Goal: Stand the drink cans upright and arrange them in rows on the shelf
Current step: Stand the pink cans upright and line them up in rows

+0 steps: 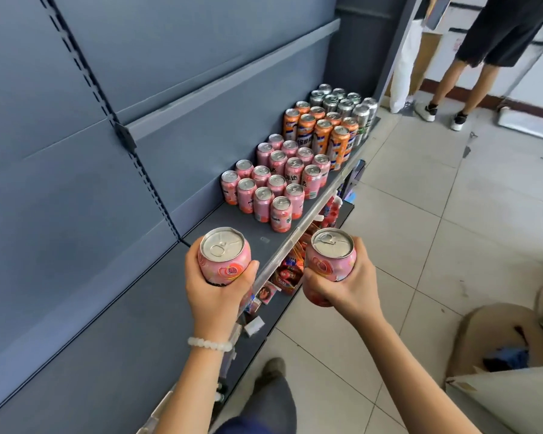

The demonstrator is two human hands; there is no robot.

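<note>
My left hand (215, 292) grips a pink drink can (224, 256) upright above the near part of the grey shelf (264, 245). My right hand (348, 289) grips a second pink can (329, 261), held upright just past the shelf's front rail, over the aisle. Farther along the shelf, several pink cans (273, 186) stand upright in rows. Behind them stand rows of taller orange cans (322, 133), and silver-green cans (345, 104) fill the far end.
A lower shelf (295, 296) under the rail holds colourful packets. An open cardboard box (499, 336) sits on the tiled floor at the right. Another person's legs (464, 76) stand at the aisle's far end beside a white bag (405, 70).
</note>
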